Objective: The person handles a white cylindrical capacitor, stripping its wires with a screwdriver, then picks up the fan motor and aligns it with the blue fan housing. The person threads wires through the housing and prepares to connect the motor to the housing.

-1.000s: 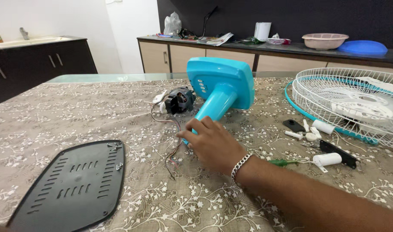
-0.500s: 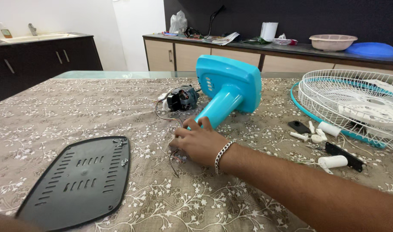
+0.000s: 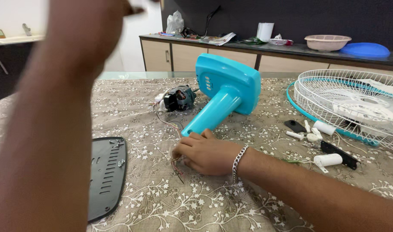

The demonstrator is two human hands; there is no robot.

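Right hand [image 3: 207,152]: fingers curled, pinching the wires [image 3: 176,165] on the surface [image 3: 256,202], at the fan stand [image 3: 224,101] foot.
Left hand [image 3: 89,25]: blurred up close — fingers can't tell.
Handling: wires thin, limp, fragile — I'd grip near the insulation.
Change: left arm now raised across view; plate [image 3: 106,176] half hidden.

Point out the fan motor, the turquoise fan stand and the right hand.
fan motor [image 3: 178,98], head view, dark middle of its body
turquoise fan stand [image 3: 213,114], head view, its sloping neck
right hand [image 3: 205,152], head view, its back
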